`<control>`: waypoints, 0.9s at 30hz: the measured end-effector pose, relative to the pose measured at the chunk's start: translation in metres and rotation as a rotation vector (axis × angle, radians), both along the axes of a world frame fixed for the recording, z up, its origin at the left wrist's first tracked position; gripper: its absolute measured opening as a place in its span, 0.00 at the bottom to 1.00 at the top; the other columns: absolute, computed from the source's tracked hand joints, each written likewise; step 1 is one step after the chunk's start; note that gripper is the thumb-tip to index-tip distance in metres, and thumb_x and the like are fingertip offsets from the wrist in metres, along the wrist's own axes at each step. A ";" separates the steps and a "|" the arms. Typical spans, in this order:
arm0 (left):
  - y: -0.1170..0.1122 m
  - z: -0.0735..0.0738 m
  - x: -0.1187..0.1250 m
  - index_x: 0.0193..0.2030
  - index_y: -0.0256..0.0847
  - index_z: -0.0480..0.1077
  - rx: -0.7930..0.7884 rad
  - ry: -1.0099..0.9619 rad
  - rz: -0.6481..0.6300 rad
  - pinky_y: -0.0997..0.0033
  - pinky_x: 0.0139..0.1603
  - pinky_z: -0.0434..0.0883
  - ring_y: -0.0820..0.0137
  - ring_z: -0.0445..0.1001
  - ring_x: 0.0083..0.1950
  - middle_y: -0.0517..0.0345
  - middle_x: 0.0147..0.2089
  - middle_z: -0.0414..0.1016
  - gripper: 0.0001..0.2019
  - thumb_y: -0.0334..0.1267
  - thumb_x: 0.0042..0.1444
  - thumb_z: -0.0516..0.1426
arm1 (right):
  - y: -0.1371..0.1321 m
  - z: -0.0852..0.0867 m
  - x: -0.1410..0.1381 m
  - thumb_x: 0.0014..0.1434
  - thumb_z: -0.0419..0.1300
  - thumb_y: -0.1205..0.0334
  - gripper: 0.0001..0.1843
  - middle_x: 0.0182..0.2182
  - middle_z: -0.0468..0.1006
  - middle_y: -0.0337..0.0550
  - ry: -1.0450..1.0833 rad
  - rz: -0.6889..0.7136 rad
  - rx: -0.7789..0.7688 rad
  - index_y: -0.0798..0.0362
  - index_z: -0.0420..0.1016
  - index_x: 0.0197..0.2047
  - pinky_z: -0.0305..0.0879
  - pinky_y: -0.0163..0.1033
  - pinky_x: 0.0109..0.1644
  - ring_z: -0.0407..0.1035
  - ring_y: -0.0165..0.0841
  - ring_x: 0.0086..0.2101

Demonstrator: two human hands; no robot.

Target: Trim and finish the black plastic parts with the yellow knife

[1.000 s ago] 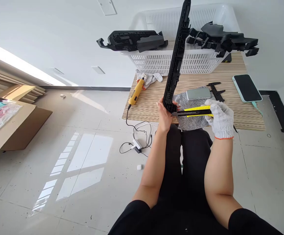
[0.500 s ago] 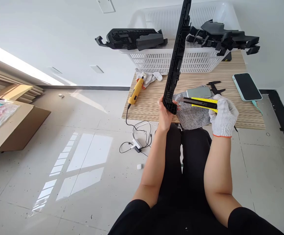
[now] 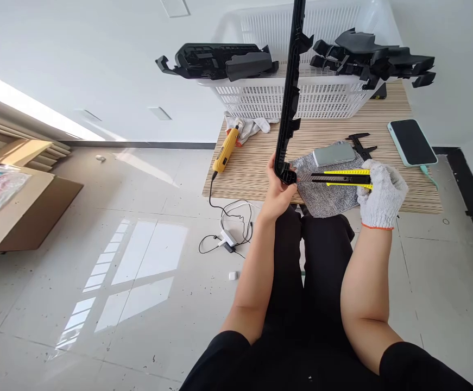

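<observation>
My bare left hand [image 3: 277, 191] grips the lower end of a long black plastic trim piece [image 3: 289, 103], which stands up and runs past the top edge of the view. In my right hand [image 3: 383, 193], covered by a white knit glove, is a yellow and black utility knife [image 3: 342, 178]. Its extended blade points left, with the tip right at the trim's hooked lower end; whether it touches cannot be made out. Below the knife lies a grey cloth [image 3: 326, 202], with a flat grey-green block [image 3: 334, 154] on it.
A white plastic basket [image 3: 252, 100] at the back carries black plastic parts [image 3: 370, 57] across its rim. On the wood-grain table [image 3: 415, 195] lie a yellow corded tool [image 3: 226, 150], white gloves [image 3: 254, 128], a black caliper [image 3: 360, 145] and a phone [image 3: 412, 142]. Cables [image 3: 236, 228] trail on the floor.
The black trim piece has turned and its top has shifted left. My right hand has moved slightly right with the knife, which now lies more level, its blade at the trim's lower end.
</observation>
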State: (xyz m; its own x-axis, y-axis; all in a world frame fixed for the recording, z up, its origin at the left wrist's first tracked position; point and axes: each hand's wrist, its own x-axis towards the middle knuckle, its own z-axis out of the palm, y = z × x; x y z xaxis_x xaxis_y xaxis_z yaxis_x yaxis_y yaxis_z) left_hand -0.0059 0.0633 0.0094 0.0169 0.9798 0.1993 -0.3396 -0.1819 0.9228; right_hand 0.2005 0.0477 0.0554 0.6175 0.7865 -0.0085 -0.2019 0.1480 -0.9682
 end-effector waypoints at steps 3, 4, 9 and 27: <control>0.001 -0.002 0.000 0.76 0.62 0.49 0.011 0.010 -0.007 0.52 0.74 0.65 0.61 0.70 0.65 0.55 0.56 0.66 0.49 0.39 0.53 0.70 | 0.000 0.001 -0.002 0.53 0.71 0.59 0.08 0.23 0.74 0.37 -0.043 -0.009 -0.037 0.55 0.85 0.34 0.49 0.31 0.16 0.59 0.22 0.16; 0.001 -0.003 0.000 0.76 0.62 0.50 0.015 0.017 -0.009 0.53 0.76 0.63 0.61 0.70 0.67 0.56 0.57 0.66 0.47 0.39 0.54 0.70 | 0.000 0.001 -0.003 0.52 0.71 0.60 0.07 0.23 0.74 0.36 -0.051 -0.014 -0.047 0.55 0.85 0.33 0.50 0.31 0.16 0.59 0.22 0.16; 0.002 -0.005 0.000 0.70 0.58 0.59 0.014 0.009 -0.043 0.50 0.80 0.58 0.59 0.65 0.76 0.54 0.64 0.66 0.37 0.42 0.57 0.69 | 0.002 0.002 -0.008 0.52 0.73 0.58 0.09 0.23 0.74 0.36 -0.074 -0.051 -0.096 0.55 0.84 0.34 0.53 0.30 0.17 0.60 0.22 0.18; 0.003 0.003 0.006 0.51 0.46 0.66 -0.162 -0.023 -0.026 0.47 0.77 0.65 0.55 0.70 0.74 0.49 0.66 0.73 0.31 0.45 0.48 0.77 | -0.002 0.001 -0.008 0.53 0.72 0.59 0.07 0.24 0.72 0.37 -0.101 -0.117 -0.055 0.54 0.86 0.32 0.53 0.32 0.17 0.60 0.23 0.20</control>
